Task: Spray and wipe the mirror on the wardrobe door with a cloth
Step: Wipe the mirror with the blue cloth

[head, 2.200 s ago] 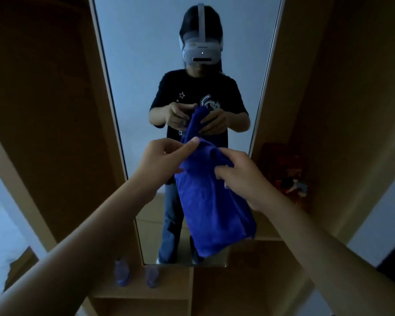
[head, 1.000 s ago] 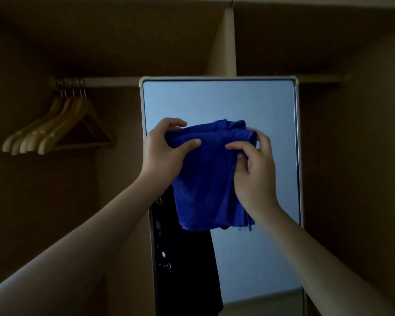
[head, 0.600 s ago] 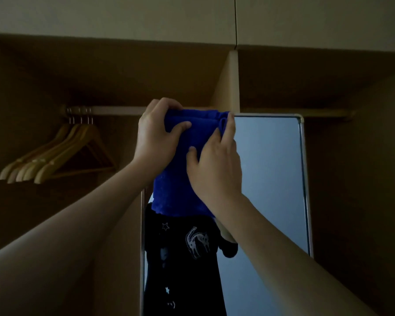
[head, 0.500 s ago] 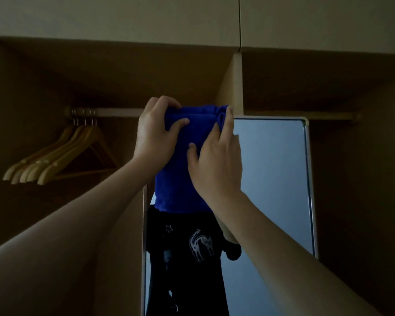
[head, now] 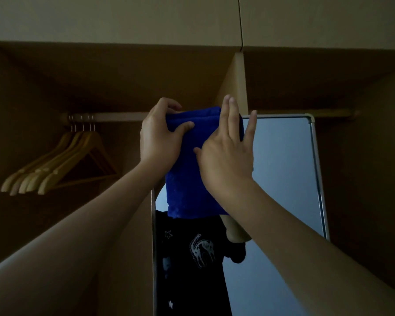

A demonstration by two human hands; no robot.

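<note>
A folded blue cloth (head: 187, 179) lies against the top left corner of the tall framed mirror (head: 281, 179) on the wardrobe. My left hand (head: 160, 140) grips the cloth's upper left edge, thumb in front and fingers curled over the top. My right hand (head: 226, 153) presses flat on the cloth with straight, spread fingers reaching to the mirror's top edge. The glass reflects a dark T-shirt below the cloth. No spray bottle is in view.
Several wooden hangers (head: 59, 165) hang from a rail (head: 110, 116) in the open wardrobe bay at the left. A vertical divider panel (head: 237, 87) stands behind the mirror's top. Closed upper cabinet doors (head: 123, 19) run across the top.
Both hands lifted the cloth from chest height to the mirror's top left corner. My right hand went from pinching the cloth to pressing it flat. The view tilted upward.
</note>
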